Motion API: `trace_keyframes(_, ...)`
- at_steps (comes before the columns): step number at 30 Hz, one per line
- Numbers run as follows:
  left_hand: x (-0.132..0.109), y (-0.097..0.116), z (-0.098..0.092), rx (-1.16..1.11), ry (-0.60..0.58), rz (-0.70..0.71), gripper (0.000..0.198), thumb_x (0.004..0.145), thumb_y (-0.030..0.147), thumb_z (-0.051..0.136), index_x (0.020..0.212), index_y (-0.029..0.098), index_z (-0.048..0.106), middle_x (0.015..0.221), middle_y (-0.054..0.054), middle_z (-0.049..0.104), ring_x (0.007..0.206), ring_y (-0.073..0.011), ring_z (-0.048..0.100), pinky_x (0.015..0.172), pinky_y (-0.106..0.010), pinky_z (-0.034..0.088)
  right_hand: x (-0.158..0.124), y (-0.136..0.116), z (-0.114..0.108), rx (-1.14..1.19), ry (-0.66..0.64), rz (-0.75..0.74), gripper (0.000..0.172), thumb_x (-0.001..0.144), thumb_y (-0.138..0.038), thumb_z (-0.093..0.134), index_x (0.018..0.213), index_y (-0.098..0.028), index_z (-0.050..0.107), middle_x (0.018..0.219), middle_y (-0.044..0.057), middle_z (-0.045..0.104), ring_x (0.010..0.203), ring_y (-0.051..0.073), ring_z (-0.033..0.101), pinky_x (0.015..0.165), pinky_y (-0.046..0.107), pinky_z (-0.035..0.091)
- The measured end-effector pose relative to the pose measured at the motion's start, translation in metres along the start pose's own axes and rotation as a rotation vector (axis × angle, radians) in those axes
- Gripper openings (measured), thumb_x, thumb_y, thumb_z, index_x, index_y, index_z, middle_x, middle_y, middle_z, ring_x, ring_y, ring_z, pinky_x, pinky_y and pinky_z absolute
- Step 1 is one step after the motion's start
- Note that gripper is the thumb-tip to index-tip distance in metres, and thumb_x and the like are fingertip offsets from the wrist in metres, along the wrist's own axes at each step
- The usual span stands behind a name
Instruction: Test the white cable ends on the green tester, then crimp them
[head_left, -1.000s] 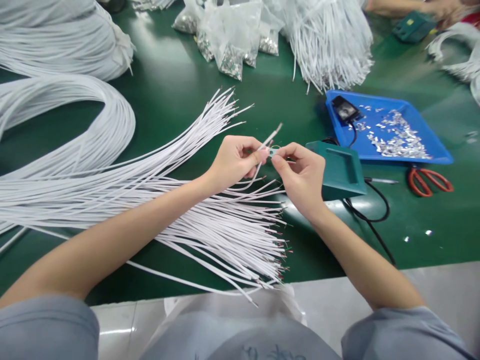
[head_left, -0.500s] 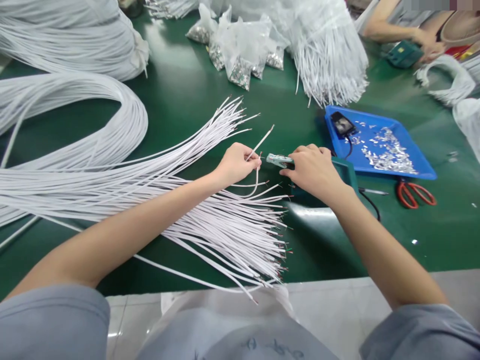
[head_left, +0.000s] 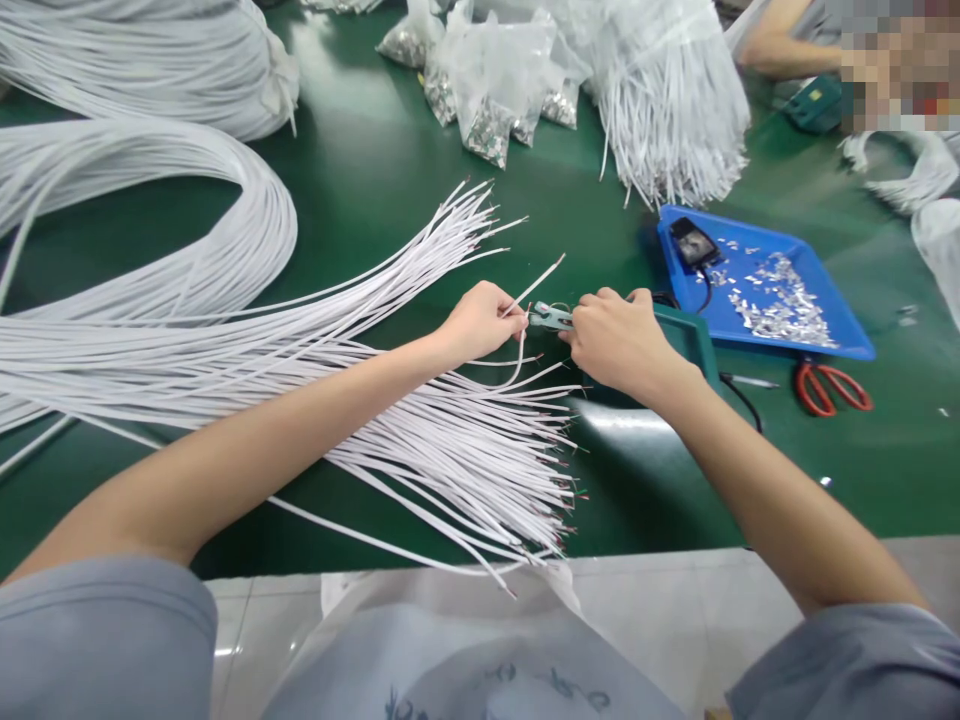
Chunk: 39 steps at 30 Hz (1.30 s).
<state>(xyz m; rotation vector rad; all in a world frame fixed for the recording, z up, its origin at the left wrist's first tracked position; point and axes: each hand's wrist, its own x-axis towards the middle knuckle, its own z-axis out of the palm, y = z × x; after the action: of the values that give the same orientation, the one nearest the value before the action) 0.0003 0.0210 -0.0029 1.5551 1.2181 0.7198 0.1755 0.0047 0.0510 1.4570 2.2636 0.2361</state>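
My left hand (head_left: 480, 320) is closed in a pinch on thin white cables (head_left: 536, 282) whose ends stick up to the right. My right hand (head_left: 619, 340) is closed around a small grey-green connector piece (head_left: 552, 318), its tip touching the cable ends at my left fingers. The right hand rests over a teal box (head_left: 686, 340) with a black cord. A fan of white cut cables (head_left: 420, 420) lies on the green table under both forearms.
A blue tray (head_left: 847, 340) of small metal terminals sits right of the teal box, with red scissors (head_left: 832, 388) in front of it. Bags of metal parts (head_left: 487, 90) and white cable bundles (head_left: 675, 100) lie at the back. Another person's arm (head_left: 780, 45) is at the far right.
My right hand has moved from beside my left hand down onto the teal box, still holding the small piece. The left hand kept its pinch on the cables.
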Motion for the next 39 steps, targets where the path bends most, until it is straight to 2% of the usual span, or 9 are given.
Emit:
trace_keyframes(8,-0.001,0.001,-0.001,0.086,0.008,0.012,0.023,0.079,0.016,0.063,0.058,0.011,0.070,0.048,0.002,0.050,0.050,-0.0086,0.039,0.055,-0.028,0.027,0.000,-0.003,0.000,0.039,0.024,-0.008,0.032,0.092,-0.026,0.041,0.092,-0.009,0.069,0.101,0.019,0.068,0.100,0.032,0.055,0.085,0.049,0.041)
trace_keyframes(12,-0.001,0.003,-0.001,0.089,0.006,0.020,0.022,0.079,0.015,0.063,0.058,0.012,0.069,0.047,0.002,0.049,0.050,-0.0088,0.040,0.055,-0.028,0.028,0.001,0.010,0.006,0.209,0.085,-0.001,0.044,0.097,-0.039,0.033,0.107,-0.011,0.066,0.118,0.017,0.065,0.110,0.033,0.055,0.091,0.051,0.042)
trace_keyframes(16,-0.002,0.003,-0.003,0.098,-0.006,0.016,0.019,0.077,0.013,0.063,0.060,0.012,0.070,0.051,0.000,0.056,0.051,-0.0094,0.043,0.056,-0.028,0.032,0.001,0.020,0.013,0.338,0.180,0.128,0.047,0.099,-0.031,0.025,0.124,-0.012,0.061,0.132,0.017,0.060,0.117,0.034,0.054,0.093,0.047,0.044)
trace_keyframes(22,-0.001,0.002,-0.003,0.071,0.026,0.026,0.020,0.077,0.013,0.063,0.058,0.013,0.069,0.057,-0.002,0.062,0.056,-0.0108,0.049,0.060,-0.028,0.036,-0.006,0.027,0.010,0.353,0.248,0.146,0.045,0.097,-0.020,0.030,0.130,-0.008,0.058,0.125,0.019,0.064,0.116,0.033,0.056,0.093,0.046,0.046)
trace_keyframes(24,0.000,0.001,-0.003,0.057,0.035,0.033,0.020,0.077,0.014,0.063,0.058,0.013,0.069,0.058,-0.002,0.062,0.057,-0.0114,0.051,0.060,-0.028,0.036,-0.011,0.018,0.009,0.378,0.377,0.041,0.042,0.096,-0.017,0.032,0.122,-0.010,0.063,0.118,0.017,0.067,0.113,0.029,0.058,0.095,0.044,0.047)
trace_keyframes(27,0.001,-0.002,-0.002,0.059,0.032,0.046,0.016,0.078,0.015,0.063,0.064,0.013,0.071,0.055,0.000,0.059,0.057,-0.0117,0.050,0.059,-0.027,0.036,-0.018,-0.011,0.014,0.406,0.479,-0.393,0.038,0.095,-0.013,0.036,0.116,-0.013,0.067,0.113,0.014,0.070,0.115,0.025,0.058,0.102,0.042,0.046)
trace_keyframes(30,0.002,-0.004,-0.002,0.053,0.053,0.091,0.013,0.079,0.016,0.064,0.069,0.013,0.071,0.062,-0.001,0.063,0.063,-0.0123,0.054,0.064,-0.027,0.040,-0.023,-0.043,0.023,0.380,0.443,-0.628,0.037,0.090,-0.006,0.039,0.113,-0.005,0.067,0.114,0.018,0.068,0.116,0.027,0.058,0.109,0.045,0.042)
trace_keyframes(33,0.000,0.000,-0.003,-0.036,0.117,0.174,0.019,0.086,0.025,0.061,0.074,0.013,0.070,0.072,-0.003,0.068,0.067,-0.0116,0.057,0.069,-0.026,0.043,-0.036,-0.058,0.019,0.456,0.361,-0.504,0.040,0.083,0.001,0.036,0.106,-0.001,0.068,0.112,0.022,0.066,0.106,0.027,0.061,0.099,0.043,0.049)
trace_keyframes(39,-0.014,0.016,-0.003,-0.354,0.171,0.326,0.023,0.095,0.034,0.053,0.096,0.018,0.070,0.063,0.001,0.063,0.053,-0.0077,0.051,0.055,-0.023,0.039,-0.052,-0.058,-0.009,0.902,-0.071,-0.466,0.032,0.082,-0.004,0.041,0.086,-0.015,0.070,0.088,0.007,0.071,0.078,0.017,0.064,0.073,0.030,0.051)
